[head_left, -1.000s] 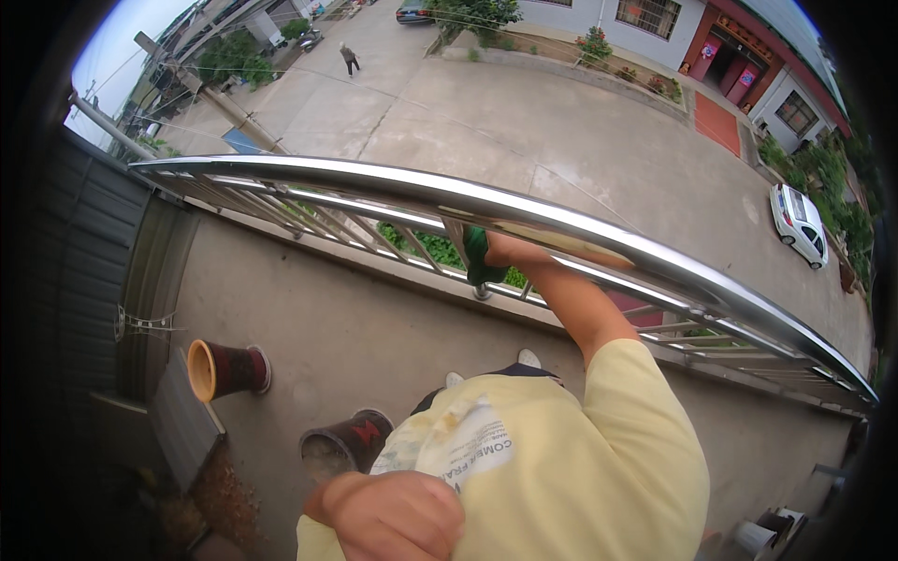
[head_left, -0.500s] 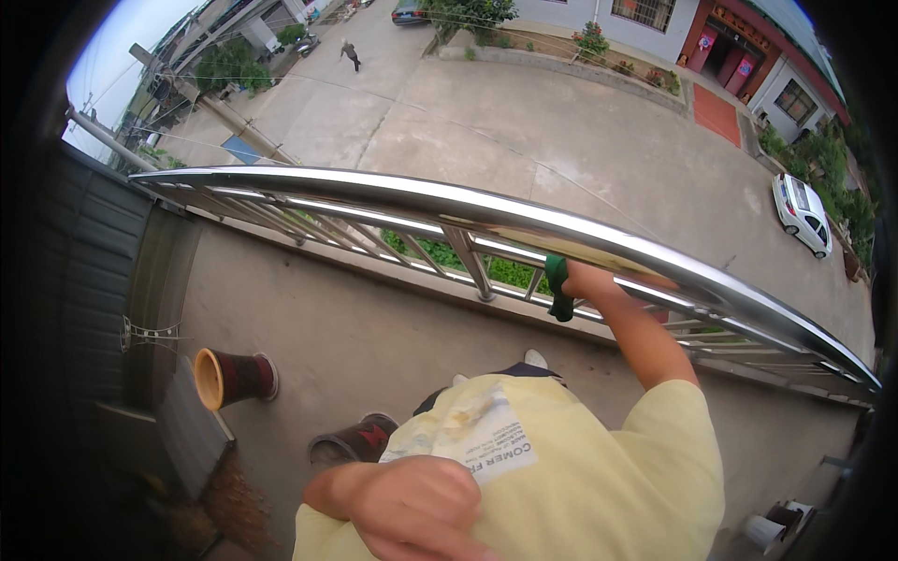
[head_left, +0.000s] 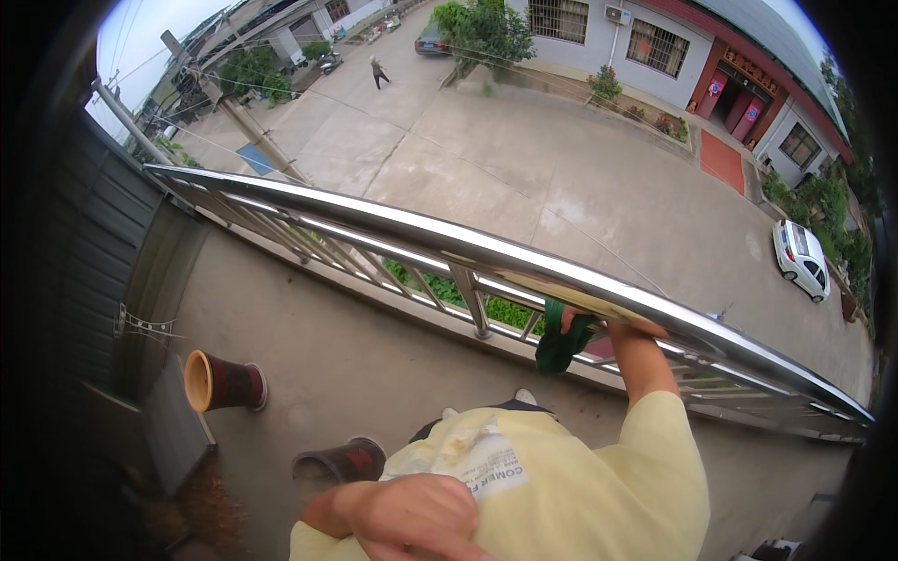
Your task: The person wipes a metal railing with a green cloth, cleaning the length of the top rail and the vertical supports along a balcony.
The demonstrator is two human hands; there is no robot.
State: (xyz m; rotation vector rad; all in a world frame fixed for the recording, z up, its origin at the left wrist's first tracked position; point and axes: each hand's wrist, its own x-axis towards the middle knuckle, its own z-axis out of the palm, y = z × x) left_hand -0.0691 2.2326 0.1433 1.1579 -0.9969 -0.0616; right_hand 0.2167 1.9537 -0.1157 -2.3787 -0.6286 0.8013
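Note:
Just under the shiny top rail of the metal railing (head_left: 402, 224), my right hand (head_left: 570, 319) grips a dark green cloth (head_left: 561, 348). The cloth hangs down beside the railing's bars, and the rail partly covers that hand and wrist. My left hand (head_left: 426, 510) is bent in front of my yellow shirt, low in the view. Its fingers are curled in, one reaching toward the lower edge; whatever is inside them, if anything, is hidden.
Two dark red pots stand on the concrete floor: one with an orange rim (head_left: 224, 381), another (head_left: 344, 462) by my left arm. A grey metal wall (head_left: 84, 252) closes the left side. Beyond the railing lie a yard, a white car (head_left: 802, 260) and a walking person (head_left: 378, 72).
My right hand has dropped lower and gone in under the top rail, with more of the green cloth hanging in view. My left hand stays nearly in place. The view has tilted.

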